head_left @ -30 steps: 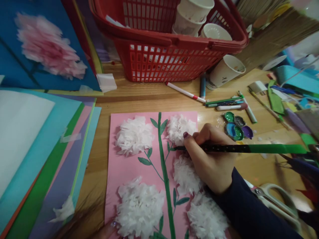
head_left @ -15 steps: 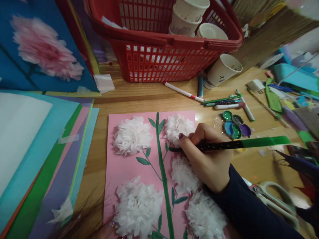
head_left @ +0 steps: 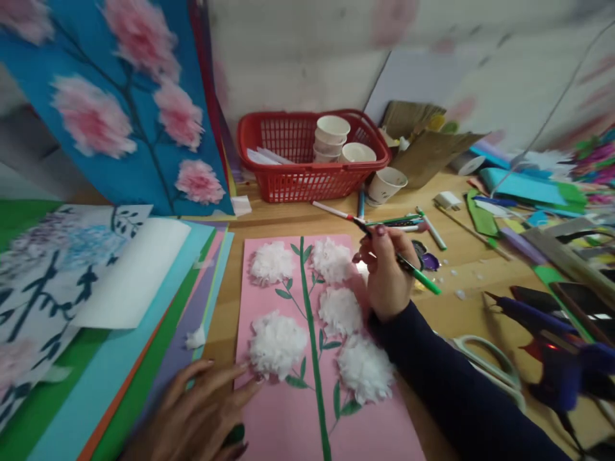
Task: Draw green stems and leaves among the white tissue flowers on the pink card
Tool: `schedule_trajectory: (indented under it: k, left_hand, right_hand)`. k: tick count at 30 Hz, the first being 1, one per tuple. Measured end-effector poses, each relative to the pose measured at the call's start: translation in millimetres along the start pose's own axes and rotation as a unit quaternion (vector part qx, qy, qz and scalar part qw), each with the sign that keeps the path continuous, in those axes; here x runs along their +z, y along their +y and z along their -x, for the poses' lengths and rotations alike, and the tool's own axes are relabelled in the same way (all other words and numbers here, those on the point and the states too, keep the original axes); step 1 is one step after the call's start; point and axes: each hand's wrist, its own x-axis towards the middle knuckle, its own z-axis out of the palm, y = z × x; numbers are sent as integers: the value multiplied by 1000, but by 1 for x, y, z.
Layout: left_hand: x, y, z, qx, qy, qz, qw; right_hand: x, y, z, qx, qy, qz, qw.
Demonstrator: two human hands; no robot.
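A pink card (head_left: 288, 410) lies on the wooden table with a painted green stem and several white tissue flowers (head_left: 277, 344). My right hand (head_left: 384, 275) is closed on a green-handled paintbrush (head_left: 401, 259), lifted above the card's upper right corner, its tip pointing up and left. My left hand (head_left: 196, 410) lies flat with fingers spread at the card's lower left edge, on the stacked coloured paper.
A red basket (head_left: 288, 182) with paper cups stands at the back. Markers, a paint palette (head_left: 425, 259), scissors (head_left: 490, 365) and a blue glue gun (head_left: 552, 333) lie to the right. Coloured paper sheets (head_left: 120, 358) and a blue flower picture (head_left: 129, 115) are on the left.
The view has pulled back and up. My right hand lifted the brush off the card and turned it upward. My left hand now shows flat at the card's lower left.
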Motion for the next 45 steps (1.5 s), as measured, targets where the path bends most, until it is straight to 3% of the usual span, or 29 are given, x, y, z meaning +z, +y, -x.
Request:
schedule_trajectory:
  k: [4,9,14,19,27,33,39,45]
  left_hand:
    - [-15,10,-16,-54,22,52,997]
    - [-30,21,-35,-27,82,8,996]
    - [-24,57,-53,-5,130,2,992]
    - [-17,88,-60,33,159,-9,987]
    - [-21,125,-56,80,153,-30,985]
    - [-21,152,-55,116,90,-76,986]
    - [-5,174,-47,115,47,-72,990]
    - [9,189,-46,102,78,-18,992]
  right_hand:
    - [-7,-37,-1,-3,-51,-84,995]
    - [-20,-82,38,-41,-102,-98,989]
    - [-30,-97,96,-41,-132,-125,983]
    - [-40,-107,123,-66,-118,-167,977]
    - [-68,-123,140,-79,-124,-203,968]
    - [-85,-120,156,-57,-178,-192,963]
    - [-83,-135,171,-64,-127,-286,947]
    - [-85,-136,180,-98,-81,-319,939]
